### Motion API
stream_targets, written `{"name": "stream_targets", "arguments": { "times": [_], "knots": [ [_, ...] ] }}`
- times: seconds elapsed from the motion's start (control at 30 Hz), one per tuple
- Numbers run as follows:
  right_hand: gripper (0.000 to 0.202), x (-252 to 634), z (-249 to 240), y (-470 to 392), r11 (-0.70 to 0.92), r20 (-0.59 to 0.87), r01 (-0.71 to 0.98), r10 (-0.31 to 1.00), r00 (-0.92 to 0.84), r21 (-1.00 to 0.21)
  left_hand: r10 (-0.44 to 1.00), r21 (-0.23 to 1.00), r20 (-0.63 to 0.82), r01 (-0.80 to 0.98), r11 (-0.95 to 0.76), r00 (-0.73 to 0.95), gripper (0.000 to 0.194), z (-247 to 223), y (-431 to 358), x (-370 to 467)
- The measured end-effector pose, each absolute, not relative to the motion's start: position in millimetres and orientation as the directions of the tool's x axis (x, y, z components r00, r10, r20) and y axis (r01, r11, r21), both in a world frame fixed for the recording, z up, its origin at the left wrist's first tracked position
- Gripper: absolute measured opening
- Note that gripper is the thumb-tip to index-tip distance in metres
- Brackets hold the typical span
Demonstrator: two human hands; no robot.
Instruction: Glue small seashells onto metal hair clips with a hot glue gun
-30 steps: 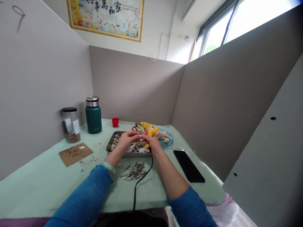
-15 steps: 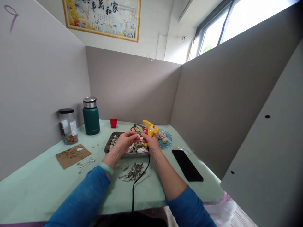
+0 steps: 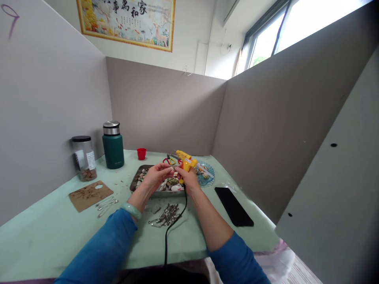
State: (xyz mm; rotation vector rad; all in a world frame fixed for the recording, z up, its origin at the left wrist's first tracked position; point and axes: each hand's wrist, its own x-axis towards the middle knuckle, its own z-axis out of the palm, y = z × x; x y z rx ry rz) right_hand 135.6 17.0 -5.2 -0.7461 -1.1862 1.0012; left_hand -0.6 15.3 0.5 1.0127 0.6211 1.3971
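Observation:
My right hand (image 3: 190,180) is wrapped round the handle of a yellow glue gun (image 3: 187,161), whose nozzle points away to the upper left. A black cord (image 3: 170,228) runs down from it to the table's front edge. My left hand (image 3: 156,176) is closed in a pinch close to my right fingertips. Between the fingertips is a small whitish and reddish-brown piece (image 3: 175,174), too small to name. Both hands are above a metal tray (image 3: 161,194) of small shell-like pieces (image 3: 170,183). Nearer me lies a heap of small metal clips or pin backs (image 3: 168,215).
At left stand a clear jar (image 3: 85,157), a green flask (image 3: 113,146) and a red cup (image 3: 141,154). A brown card (image 3: 91,195) and safety pins (image 3: 106,206) lie nearer. Scissors (image 3: 169,160), a blue glass dish (image 3: 209,180) and a black phone (image 3: 233,206) are on the table. Partitions enclose it.
The view has shifted very slightly. Both hands keep nearly the same pose, with the glue gun still in my right hand; the small piece at my fingertips appears slightly turned.

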Motion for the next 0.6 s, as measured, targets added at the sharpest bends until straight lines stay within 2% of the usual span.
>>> {"name": "stream_targets", "arguments": {
  "times": [0.13,0.6],
  "knots": [
    [0.020,134.5,-5.5,17.7,0.354,0.354,-0.294,0.933,0.056,-0.888,0.971,0.858,0.207,-0.498,-0.121,0.120,0.032,-0.2,15.5,-0.1],
    [0.020,134.4,-10.0,21.5,0.369,0.368,-0.285,0.928,0.060,-0.884,0.981,0.873,0.175,-0.474,-0.113,0.088,0.031,-0.7,14.4,1.1]
  ]
}}
